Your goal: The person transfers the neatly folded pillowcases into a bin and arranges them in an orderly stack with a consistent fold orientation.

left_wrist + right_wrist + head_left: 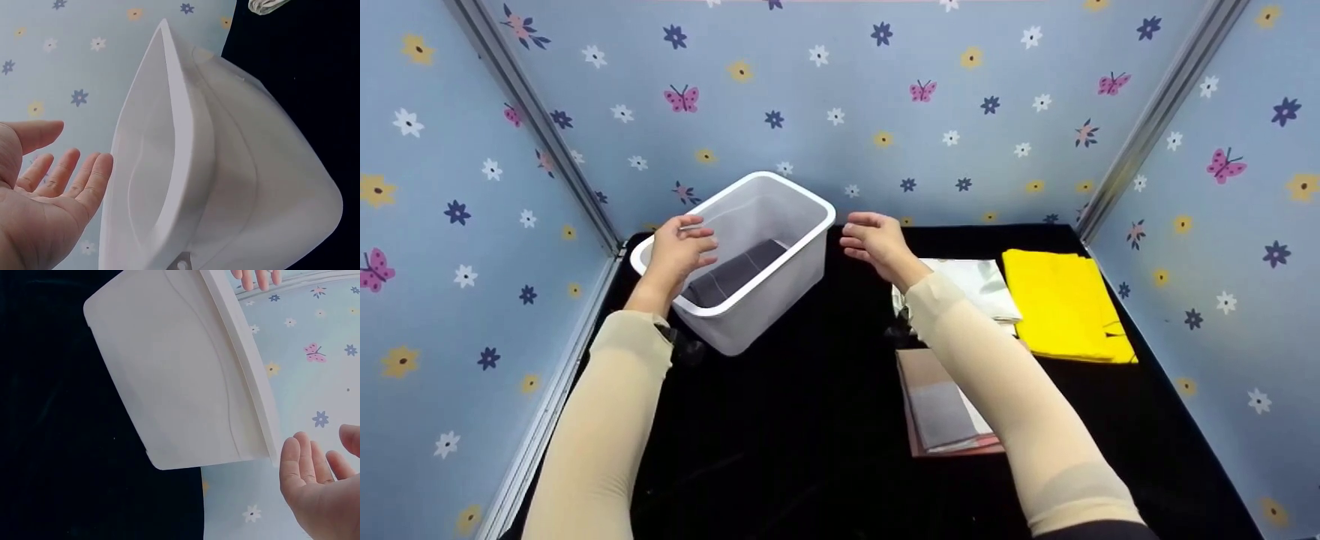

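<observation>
The cream-sleeved left forearm (pixel 592 435) and right forearm (pixel 1012 405) reach forward, well apart. The left hand (pixel 676 251) is raised, fingers relaxed and pointing inward; the right hand (pixel 879 241) faces it, fingers loosely extended, grasping nothing.

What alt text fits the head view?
A person's left hand hovers at the left end of a white bin holding a dark gray cloth, and the right hand just past its right end, both empty. Right of it, a white cloth, a yellow cloth and a multicolored cloth lie folded on a black table.
</observation>
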